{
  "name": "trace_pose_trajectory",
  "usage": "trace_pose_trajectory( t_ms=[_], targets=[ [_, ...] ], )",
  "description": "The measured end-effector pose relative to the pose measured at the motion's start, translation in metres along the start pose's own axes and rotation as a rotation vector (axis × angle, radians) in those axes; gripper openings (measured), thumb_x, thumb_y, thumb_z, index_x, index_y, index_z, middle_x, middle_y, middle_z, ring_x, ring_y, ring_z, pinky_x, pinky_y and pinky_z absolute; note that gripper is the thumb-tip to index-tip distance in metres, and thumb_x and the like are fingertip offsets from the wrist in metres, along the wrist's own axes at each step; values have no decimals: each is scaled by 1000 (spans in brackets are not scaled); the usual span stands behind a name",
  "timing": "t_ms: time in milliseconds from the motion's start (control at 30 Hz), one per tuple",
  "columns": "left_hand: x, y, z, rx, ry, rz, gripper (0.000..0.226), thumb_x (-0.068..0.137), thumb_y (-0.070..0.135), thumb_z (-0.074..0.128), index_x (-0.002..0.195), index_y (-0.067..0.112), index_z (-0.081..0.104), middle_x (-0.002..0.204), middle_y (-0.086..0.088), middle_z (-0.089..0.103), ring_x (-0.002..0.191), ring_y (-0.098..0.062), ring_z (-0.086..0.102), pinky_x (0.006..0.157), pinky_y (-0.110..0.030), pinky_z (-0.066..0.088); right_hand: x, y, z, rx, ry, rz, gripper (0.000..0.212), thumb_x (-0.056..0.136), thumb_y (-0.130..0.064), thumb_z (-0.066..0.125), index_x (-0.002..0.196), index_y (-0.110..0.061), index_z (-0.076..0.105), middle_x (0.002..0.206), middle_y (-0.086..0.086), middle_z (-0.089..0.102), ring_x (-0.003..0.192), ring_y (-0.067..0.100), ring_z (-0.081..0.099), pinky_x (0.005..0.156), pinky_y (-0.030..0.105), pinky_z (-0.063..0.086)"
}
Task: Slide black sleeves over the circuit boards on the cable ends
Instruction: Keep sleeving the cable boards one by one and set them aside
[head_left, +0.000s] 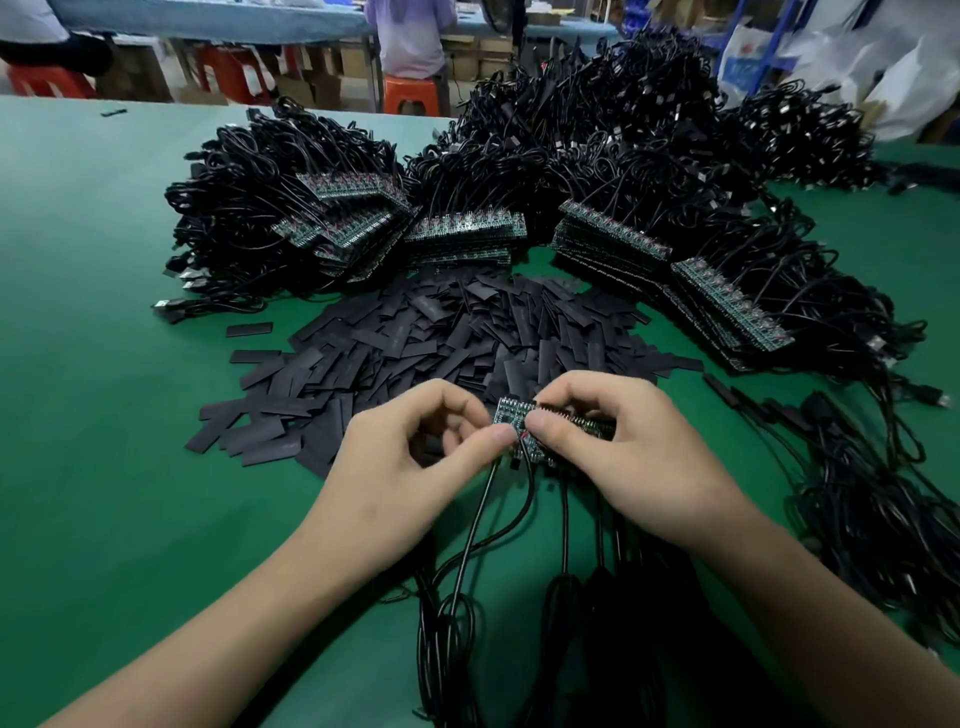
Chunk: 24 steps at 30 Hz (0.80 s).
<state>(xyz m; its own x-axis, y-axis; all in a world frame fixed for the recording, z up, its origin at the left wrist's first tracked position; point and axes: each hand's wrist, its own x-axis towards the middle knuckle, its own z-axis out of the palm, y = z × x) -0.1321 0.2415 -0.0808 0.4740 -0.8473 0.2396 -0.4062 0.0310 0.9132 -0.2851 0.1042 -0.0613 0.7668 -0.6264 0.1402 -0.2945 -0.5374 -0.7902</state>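
Both hands meet over a strip of joined small green circuit boards (511, 413) just in front of the sleeve pile. My left hand (410, 447) pinches the leftmost board between thumb and fingers. My right hand (618, 441) grips the rest of the strip, thumb pressed on top. Black cables (480, 514) hang from the boards toward me. A heap of flat black sleeves (415, 343) lies on the green table (104, 364) right behind my hands. Part of the strip is hidden under my right fingers.
Stacks of board strips (462, 228) with tangled black cable bundles (623, 135) ring the far side of the sleeve pile. More loose cables (872, 499) lie at the right. Behind the table sit people on orange stools (413, 96).
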Motion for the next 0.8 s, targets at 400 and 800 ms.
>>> trace_pose_trajectory(
  t_ms=[400, 800],
  targets=[
    [9, -3, -10, -328, -211, -162, 9, 79, 26, 75, 73, 21, 78, 60, 7, 60, 51, -1, 47, 51, -9, 38, 2, 1, 7, 123, -51, -27, 21, 80, -53, 71, 89, -35, 74, 98, -10, 72, 99, 12, 68, 97, 51, 52],
    [12, -5, -20, -455, -202, -216, 28, 68, 46, 86, 79, 21, 79, 77, -3, 69, 69, -22, 55, 71, -30, 47, 2, 6, 0, 185, -161, 1, 7, 89, -39, 78, 88, -32, 77, 88, -9, 74, 84, 3, 66, 88, 34, 53]
  ],
)
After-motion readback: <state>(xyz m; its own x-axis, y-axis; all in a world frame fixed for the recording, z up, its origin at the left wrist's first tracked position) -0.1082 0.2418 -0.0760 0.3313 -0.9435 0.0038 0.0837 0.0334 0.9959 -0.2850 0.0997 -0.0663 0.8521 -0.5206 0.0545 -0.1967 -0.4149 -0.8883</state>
